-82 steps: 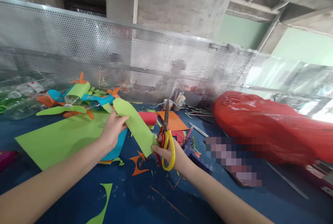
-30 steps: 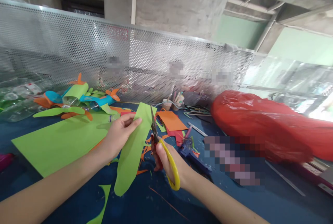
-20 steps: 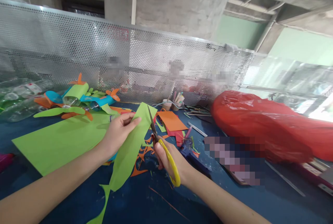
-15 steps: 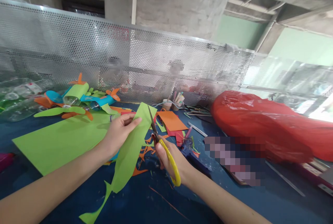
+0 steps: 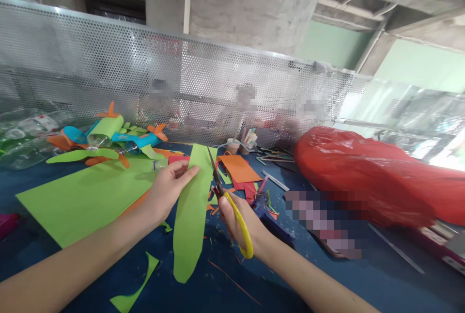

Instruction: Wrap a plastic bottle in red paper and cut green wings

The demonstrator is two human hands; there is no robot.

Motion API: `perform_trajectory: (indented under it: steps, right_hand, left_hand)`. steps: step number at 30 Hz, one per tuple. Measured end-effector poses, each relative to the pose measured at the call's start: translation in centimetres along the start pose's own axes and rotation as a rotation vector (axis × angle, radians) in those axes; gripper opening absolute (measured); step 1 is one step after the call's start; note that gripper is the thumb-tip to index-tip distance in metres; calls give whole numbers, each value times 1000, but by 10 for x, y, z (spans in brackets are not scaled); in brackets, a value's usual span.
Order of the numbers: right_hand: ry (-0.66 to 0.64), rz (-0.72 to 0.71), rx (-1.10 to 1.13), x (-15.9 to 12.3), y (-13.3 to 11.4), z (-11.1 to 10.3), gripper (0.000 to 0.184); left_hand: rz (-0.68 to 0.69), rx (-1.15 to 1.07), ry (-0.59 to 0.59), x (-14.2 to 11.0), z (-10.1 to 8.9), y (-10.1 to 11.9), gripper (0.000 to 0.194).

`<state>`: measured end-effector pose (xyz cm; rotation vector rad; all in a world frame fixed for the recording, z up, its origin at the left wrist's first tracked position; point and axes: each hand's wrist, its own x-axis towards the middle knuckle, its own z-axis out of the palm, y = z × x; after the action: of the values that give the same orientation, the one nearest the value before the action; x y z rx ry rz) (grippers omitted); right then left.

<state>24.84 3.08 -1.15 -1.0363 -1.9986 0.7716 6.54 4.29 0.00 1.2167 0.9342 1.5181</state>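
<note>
My left hand [image 5: 169, 188] pinches a long green paper strip [image 5: 189, 235] near its upper end. The strip hangs over the blue table, with its rounded lower end toward me. In my right hand [image 5: 238, 218] is a pair of scissors [image 5: 240, 230] with yellow and red handles. Their blades point up and lie at the strip's upper right edge. Below and left of the strip lies a curved green offcut [image 5: 136, 286]. A large green sheet [image 5: 80, 196] rests beyond my left forearm.
Bottle models with paper fins [image 5: 109, 133] stand at the back left beside clear plastic bottles [image 5: 32, 133]. Orange paper [image 5: 240, 168], a blue glue gun [image 5: 271, 218] and a cup of pens [image 5: 250, 139] lie beyond my right hand. A red plastic bag [image 5: 356, 172] sits at the right.
Earlier the strip slanted between both hands; its free end has since swung down toward me. The curved offcut on the table has shifted. The scissors have moved to the strip's upper right edge.
</note>
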Motion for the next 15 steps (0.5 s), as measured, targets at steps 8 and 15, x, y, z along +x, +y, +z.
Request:
perform_trajectory:
  steps: [8,15]
  right_hand:
    - [19,56,127,0,2,4,47]
    - [-24,52,80,1,3,3,54]
  left_hand:
    - [-1,-6,-44,-1,3,-7,30]
    - [-11,30,-79,-3,4,-8,26]
